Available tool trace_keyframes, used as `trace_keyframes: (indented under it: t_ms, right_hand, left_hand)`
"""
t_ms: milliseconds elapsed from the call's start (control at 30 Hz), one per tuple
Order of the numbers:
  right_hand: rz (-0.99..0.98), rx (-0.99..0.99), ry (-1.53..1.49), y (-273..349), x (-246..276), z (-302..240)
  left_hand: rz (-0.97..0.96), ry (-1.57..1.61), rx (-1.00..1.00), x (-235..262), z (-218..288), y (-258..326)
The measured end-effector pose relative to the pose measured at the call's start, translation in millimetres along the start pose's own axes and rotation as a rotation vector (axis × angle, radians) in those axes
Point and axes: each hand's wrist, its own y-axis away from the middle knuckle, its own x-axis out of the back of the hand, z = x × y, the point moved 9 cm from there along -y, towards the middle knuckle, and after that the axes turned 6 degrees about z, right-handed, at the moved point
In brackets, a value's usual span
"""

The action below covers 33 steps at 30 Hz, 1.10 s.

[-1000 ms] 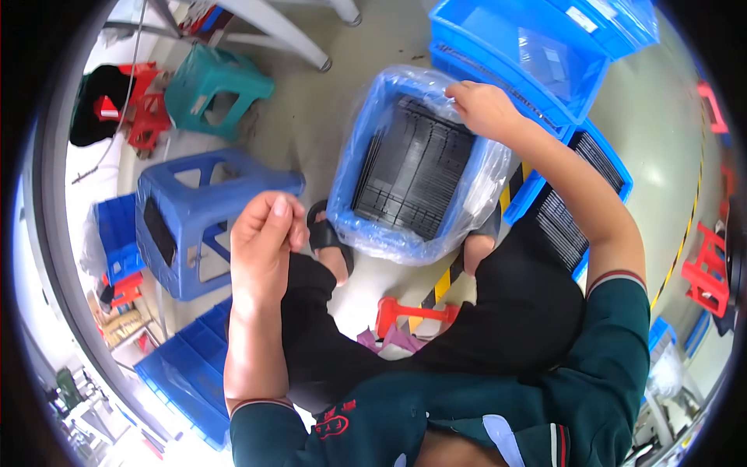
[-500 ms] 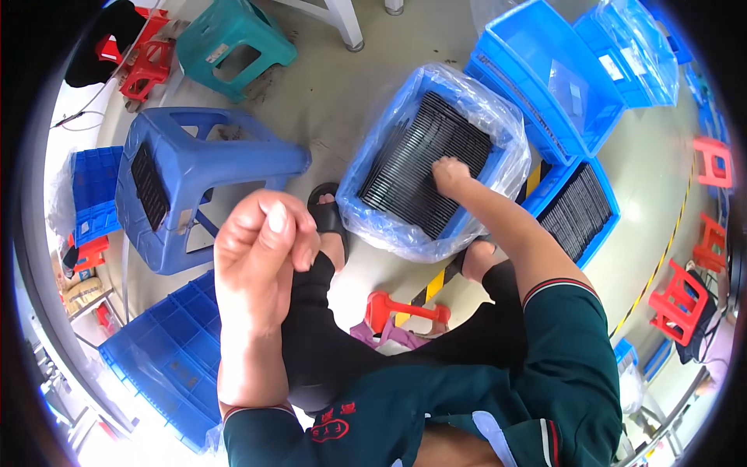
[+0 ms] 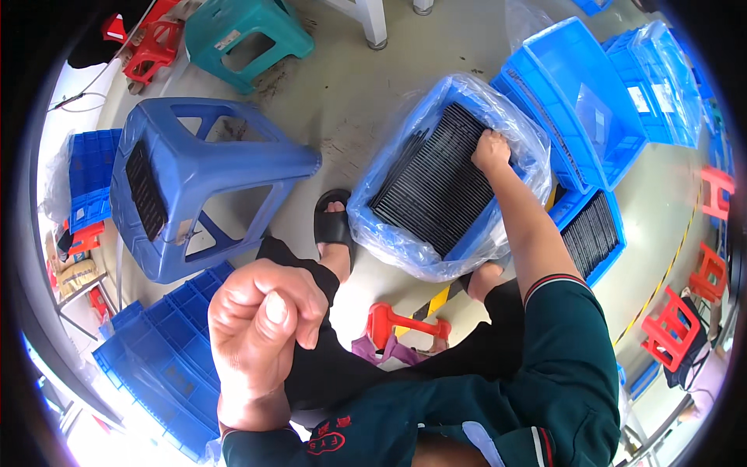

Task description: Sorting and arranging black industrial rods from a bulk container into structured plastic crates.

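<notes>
My left hand [image 3: 264, 327] is raised in front of me, its fingers curled in and the thumb pressed against them. Whatever it may hold is hidden inside. Farther off, my right hand [image 3: 492, 152] reaches into a plastic-lined blue crate [image 3: 360, 208], at the right side of a packed row of thin black pieces [image 3: 436, 183]. Its fingers are closed against the row's edge, and what they grip is too small to make out.
Left stands a blue stool [image 3: 210, 167] with a black slotted piece [image 3: 145, 191] on it. Stacked blue crates [image 3: 576, 93] and another crate of black pieces [image 3: 589, 233] flank the lined one. A low red stool [image 3: 408, 323] is between my legs.
My right hand has moved from the middle of the black row to its far right edge. My left hand has come lower and nearer, still curled. The view has shifted slightly.
</notes>
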Motion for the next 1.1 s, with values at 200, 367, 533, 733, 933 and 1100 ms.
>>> trace_keyframes:
  t_ms: [200,367,533,733,933,1100]
  right_hand:
    - [0.038,0.078,0.101,-2,1,-4]
    - [-0.01,0.046,0.01,-4,-7,5]
    - [-0.032,0.173,0.007,6,-21,-3]
    - [-0.134,0.269,-0.129,28,-3,-21]
    - [-0.068,0.374,0.12,36,54,-26]
    - [-0.196,0.528,0.651,68,59,-42]
  left_hand:
    - [-0.006,0.021,0.018,0,0,-2]
    - [-0.005,0.025,0.016,-2,-1,-3]
    - [0.004,0.016,0.031,-2,0,0]
    - [-0.027,0.01,0.004,-5,4,5]
    - [-0.037,-0.039,-0.048,-6,8,15]
    - [-0.038,0.009,-0.03,-3,8,19]
